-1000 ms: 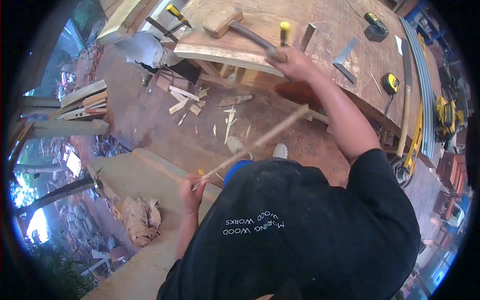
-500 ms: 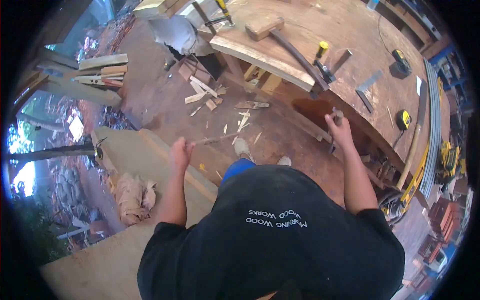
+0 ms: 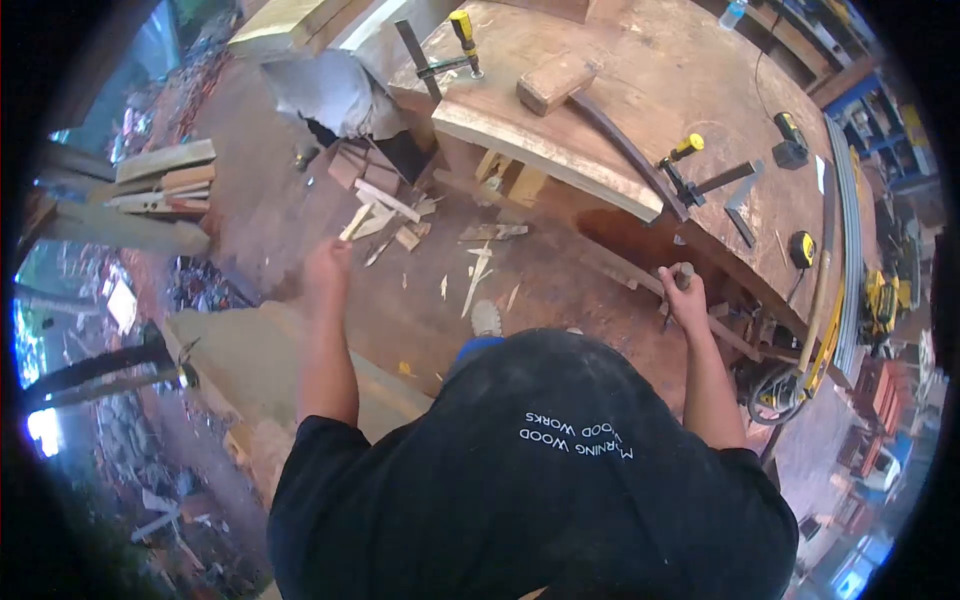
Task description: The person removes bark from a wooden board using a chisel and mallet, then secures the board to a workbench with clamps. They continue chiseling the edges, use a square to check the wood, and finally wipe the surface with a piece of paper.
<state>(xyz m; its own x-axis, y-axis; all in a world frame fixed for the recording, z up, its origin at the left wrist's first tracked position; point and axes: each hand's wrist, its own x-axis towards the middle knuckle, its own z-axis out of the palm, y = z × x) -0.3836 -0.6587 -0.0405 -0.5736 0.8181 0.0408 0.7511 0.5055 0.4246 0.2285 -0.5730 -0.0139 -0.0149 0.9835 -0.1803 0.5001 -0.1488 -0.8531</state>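
Observation:
My right hand [image 3: 683,297] is closed around a chisel-like tool [image 3: 685,272], its rounded handle end sticking up and a thin dark part pointing down below the fist. That hand is beside the workbench's [image 3: 640,90] near edge. Out to the left, my left hand [image 3: 328,265] is smeared by motion, above the floor near a pile of wood offcuts [image 3: 388,200]. Whether anything is between its fingers does not show. On the bench lies a wooden mallet [image 3: 560,85] with a long dark handle. A thick pale board [image 3: 545,150] sits at the bench edge.
Two bar clamps, one at the back [image 3: 463,35] and one at the right [image 3: 685,165], stand on the bench. Further right are a square [image 3: 742,215], a tape measure [image 3: 802,248] and a cordless drill [image 3: 790,140]. A broad board [image 3: 235,345] lies to my left. Wood splinters [image 3: 476,280] litter the floor.
My left hand has swung forward and left toward the offcuts; the thin wood strip it held is no longer visible in it. The right hand keeps its tool, and the view has shifted slightly.

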